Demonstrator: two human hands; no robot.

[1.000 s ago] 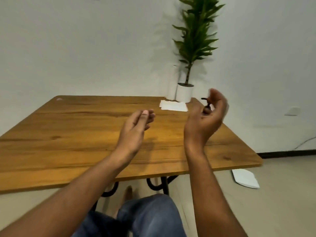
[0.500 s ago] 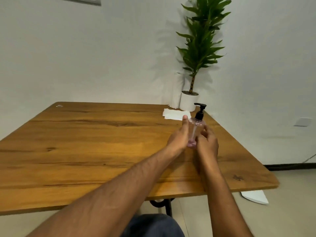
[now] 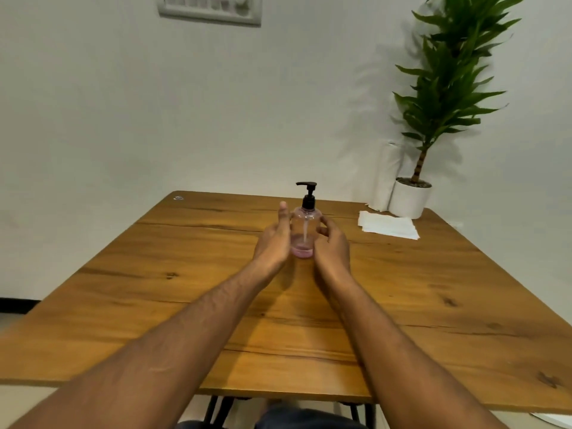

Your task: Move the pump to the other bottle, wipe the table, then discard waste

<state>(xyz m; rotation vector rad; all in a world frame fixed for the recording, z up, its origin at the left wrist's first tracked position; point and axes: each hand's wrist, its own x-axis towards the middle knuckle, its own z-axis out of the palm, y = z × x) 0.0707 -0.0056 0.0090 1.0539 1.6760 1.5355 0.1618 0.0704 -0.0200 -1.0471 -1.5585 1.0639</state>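
A clear bottle (image 3: 305,230) with a little pink liquid at its bottom stands upright in the middle of the wooden table (image 3: 433,305). A black pump (image 3: 308,193) sits on its neck. My left hand (image 3: 274,243) presses against the bottle's left side, fingers straight and thumb up. Curled fingers of my right hand (image 3: 332,246) wrap its right side. The bottle is held between both hands. A stack of white paper napkins (image 3: 387,227) lies at the far right of the table. No second bottle is in view.
A white paper roll (image 3: 385,178) and a potted plant (image 3: 410,198) stand at the table's far right corner. A small clear object (image 3: 178,198) lies at the far left corner. Something white (image 3: 554,419) lies on the floor at lower right.
One second ago my right hand held only the black pump above the table. Since then both hands have closed around the pumped bottle and moved it leftward to the table's middle.
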